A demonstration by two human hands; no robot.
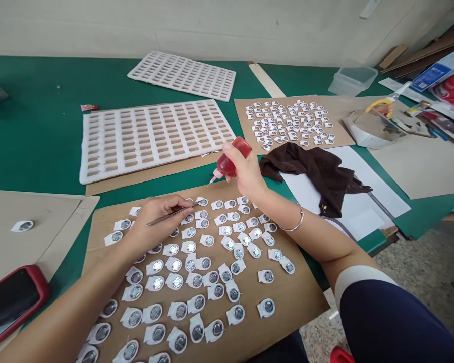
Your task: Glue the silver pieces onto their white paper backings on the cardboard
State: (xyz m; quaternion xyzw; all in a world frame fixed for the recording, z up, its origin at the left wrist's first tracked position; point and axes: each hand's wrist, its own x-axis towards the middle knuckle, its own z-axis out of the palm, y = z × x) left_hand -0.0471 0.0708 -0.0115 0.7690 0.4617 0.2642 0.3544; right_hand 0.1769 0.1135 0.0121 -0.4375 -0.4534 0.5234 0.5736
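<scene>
My left hand [157, 217] grips thin metal tweezers [170, 216], whose tip reaches a small white tag with a round silver disc [202, 201]. In my right hand [245, 174] is a squeeze bottle [234, 155] of red liquid, tilted with its pink nozzle and fine tip pointing down to the left. That tip hangs a little above and right of the tag at the tweezers. Many similar tags lie in loose rows on a brown cardboard sheet [287, 297] under both hands. My left forearm hides some of them.
Two white slotted trays [155, 141] lie behind the cardboard on the green table [30, 126]. A second board [245, 113] of tags is at the back right, near a brown cloth [310, 171]. At the left are a red-cased phone [15, 302] and a single tag [22, 226].
</scene>
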